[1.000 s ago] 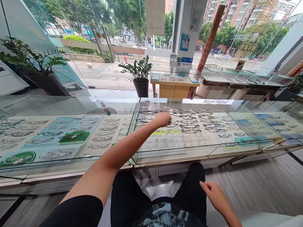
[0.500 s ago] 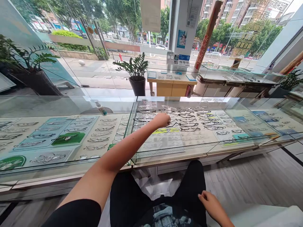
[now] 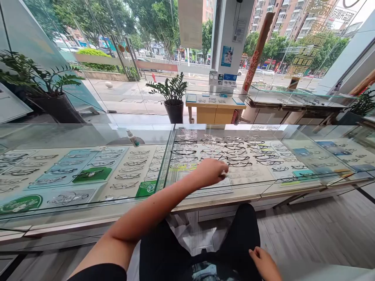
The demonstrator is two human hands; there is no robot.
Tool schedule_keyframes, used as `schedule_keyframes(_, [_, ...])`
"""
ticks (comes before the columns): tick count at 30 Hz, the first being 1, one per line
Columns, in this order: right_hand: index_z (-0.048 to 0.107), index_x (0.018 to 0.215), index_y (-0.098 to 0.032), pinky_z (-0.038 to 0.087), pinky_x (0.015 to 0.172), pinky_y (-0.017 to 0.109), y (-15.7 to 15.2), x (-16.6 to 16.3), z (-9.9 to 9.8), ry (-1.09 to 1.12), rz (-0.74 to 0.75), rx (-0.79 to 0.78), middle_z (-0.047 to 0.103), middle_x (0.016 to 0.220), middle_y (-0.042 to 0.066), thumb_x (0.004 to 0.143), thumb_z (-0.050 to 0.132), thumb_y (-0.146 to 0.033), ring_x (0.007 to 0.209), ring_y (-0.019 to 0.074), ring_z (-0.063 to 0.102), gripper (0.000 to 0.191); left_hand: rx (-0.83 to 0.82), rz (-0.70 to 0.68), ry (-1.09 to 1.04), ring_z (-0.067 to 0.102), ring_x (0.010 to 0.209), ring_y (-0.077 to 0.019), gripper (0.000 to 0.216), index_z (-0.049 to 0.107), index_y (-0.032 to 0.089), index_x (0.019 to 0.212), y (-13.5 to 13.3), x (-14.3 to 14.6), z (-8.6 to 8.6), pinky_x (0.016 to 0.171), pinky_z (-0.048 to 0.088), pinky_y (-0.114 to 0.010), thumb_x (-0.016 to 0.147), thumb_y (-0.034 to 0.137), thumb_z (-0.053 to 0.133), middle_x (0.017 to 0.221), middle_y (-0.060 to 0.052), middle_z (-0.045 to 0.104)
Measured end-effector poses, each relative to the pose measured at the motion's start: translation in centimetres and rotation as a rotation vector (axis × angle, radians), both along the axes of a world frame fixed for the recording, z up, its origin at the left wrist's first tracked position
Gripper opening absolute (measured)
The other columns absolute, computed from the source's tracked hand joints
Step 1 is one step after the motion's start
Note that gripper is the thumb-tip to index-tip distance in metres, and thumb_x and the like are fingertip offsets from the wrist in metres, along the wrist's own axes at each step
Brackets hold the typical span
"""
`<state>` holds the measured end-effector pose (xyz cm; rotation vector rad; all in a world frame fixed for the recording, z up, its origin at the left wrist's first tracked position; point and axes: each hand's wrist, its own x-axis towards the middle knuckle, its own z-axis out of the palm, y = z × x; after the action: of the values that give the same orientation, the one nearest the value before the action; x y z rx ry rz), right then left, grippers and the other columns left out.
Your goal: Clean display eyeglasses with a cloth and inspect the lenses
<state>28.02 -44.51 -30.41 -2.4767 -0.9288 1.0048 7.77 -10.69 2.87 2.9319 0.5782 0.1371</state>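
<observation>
My left hand (image 3: 211,172) reaches across the glass display case (image 3: 187,202). Its fingers are curled closed above the glass, with a small whitish bit at the fingertips that I cannot make out. Below and around it, several rows of eyeglasses (image 3: 239,161) lie inside the case, dark frames and clear ones. The forearm hides part of the case and some of the frames. My right hand (image 3: 264,264) rests low by my right thigh, its fingers loosely bent with a gap at the thumb; nothing shows in it.
A small spray bottle (image 3: 133,138) stands on the left stretch of the counter. Green cards (image 3: 91,175) and more glasses lie under the glass there. Beyond the counter are a potted plant (image 3: 174,91), a yellow cabinet (image 3: 215,114) and large windows.
My left hand has come nearer and to the right over the glass, now over the lower rows. My right hand stays by the thigh. The view has tilted slightly.
</observation>
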Motion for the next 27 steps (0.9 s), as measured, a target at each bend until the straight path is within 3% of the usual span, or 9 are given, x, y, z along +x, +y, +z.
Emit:
schedule_keyframes(2, [0.04,0.062,-0.027,0.037,0.07,0.035,-0.9,-0.2,-0.5,-0.008,-0.01,-0.016,0.057,0.061,0.0,0.085,0.064,-0.055,0.068,0.0229,0.059,0.044,-0.1,-0.163,0.026,0.082,0.098,-0.0283,0.019,0.083,0.027,0.11,-3.7,-0.9,-1.9,0.073,0.053,-0.036,0.094,0.027,0.073,0.113,-0.005,0.087])
schedule_keyframes(5, [0.036,0.059,-0.027,0.039,0.07,0.035,-1.3,-0.4,-0.6,0.021,-0.018,-0.006,0.05,0.058,-0.002,0.079,0.068,-0.058,0.067,0.0222,0.057,0.048,-0.265,-0.335,0.109,0.083,0.095,-0.0283,0.014,0.084,0.029,0.105,-7.8,-2.2,-7.4,0.071,0.055,-0.036,0.093,0.032,0.077,0.106,-0.005,0.088])
schedule_keyframes(8, [0.036,0.059,-0.028,0.04,0.07,0.035,0.2,-0.7,0.9,0.138,0.005,0.06,0.044,0.059,-0.002,0.076,0.061,-0.071,0.066,0.0204,0.051,0.052,-0.381,-0.225,0.26,0.083,0.091,-0.032,0.011,0.086,0.029,0.094,-9.3,-3.9,-14.8,0.07,0.056,-0.038,0.088,0.038,0.082,0.091,-0.006,0.086])
schedule_keyframes(11, [0.042,0.065,-0.028,0.037,0.065,0.034,3.1,-1.0,5.0,0.305,0.033,0.158,0.038,0.06,-0.005,0.076,0.051,-0.088,0.062,0.0176,0.042,0.062,-0.748,-0.056,0.329,0.08,0.079,-0.0263,0.016,0.085,0.033,0.085,-9.5,-7.2,-21.8,0.062,0.05,-0.032,0.078,0.047,0.089,0.079,0.001,0.081])
schedule_keyframes(14, [0.053,0.072,-0.024,0.036,0.065,0.032,6.5,-0.9,11.6,0.43,0.182,0.245,0.042,0.065,-0.005,0.086,0.057,-0.089,0.064,0.0165,0.042,0.066,-1.068,0.149,0.261,0.072,0.07,-0.022,0.036,0.085,0.029,0.081,-9.7,-11.8,-26.5,0.061,0.046,-0.029,0.066,0.061,0.092,0.074,0.002,0.078])
schedule_keyframes(17, [0.061,0.081,-0.023,0.039,0.07,0.032,10.6,-0.4,19.0,0.412,0.316,0.435,0.053,0.075,-0.002,0.101,0.056,-0.078,0.072,0.0174,0.046,0.059,-1.3,0.295,0.188,0.069,0.073,-0.0201,0.038,0.085,0.024,0.079,-10.3,-16.0,-28.8,0.068,0.047,-0.029,0.058,0.054,0.093,0.078,-0.002,0.079])
schedule_keyframes(20, [0.065,0.081,-0.023,0.04,0.073,0.033,16.4,0.1,24.8,0.218,0.407,0.634,0.058,0.076,0.0,0.106,0.056,-0.068,0.075,0.0193,0.049,0.053,-1.347,0.405,0.153,0.066,0.073,-0.0201,0.032,0.08,0.021,0.072,-10.9,-18.5,-29.3,0.071,0.048,-0.03,0.053,0.045,0.091,0.076,-0.002,0.076])
schedule_keyframes(24, [0.075,0.089,-0.022,0.046,0.084,0.035,26.7,-0.1,29.5,-0.163,0.568,0.757,0.072,0.089,0.006,0.108,0.058,-0.048,0.087,0.0228,0.062,0.036,-1.284,0.551,0.114,0.063,0.07,-0.0201,0.024,0.076,0.02,0.069,-11.4,-19.7,-28.7,0.07,0.045,-0.031,0.058,0.04,0.082,0.071,-0.001,0.072])
schedule_keyframes(27, [0.083,0.108,-0.021,0.047,0.086,0.034,34.3,-0.6,31.5,-0.47,0.719,0.553,0.079,0.102,0.009,0.109,0.056,-0.033,0.099,0.0238,0.069,0.03,-1.252,0.628,0.078,0.064,0.073,-0.0209,0.026,0.075,0.019,0.07,-12.0,-20.2,-28.1,0.07,0.043,-0.032,0.062,0.043,0.08,0.071,-0.001,0.071])
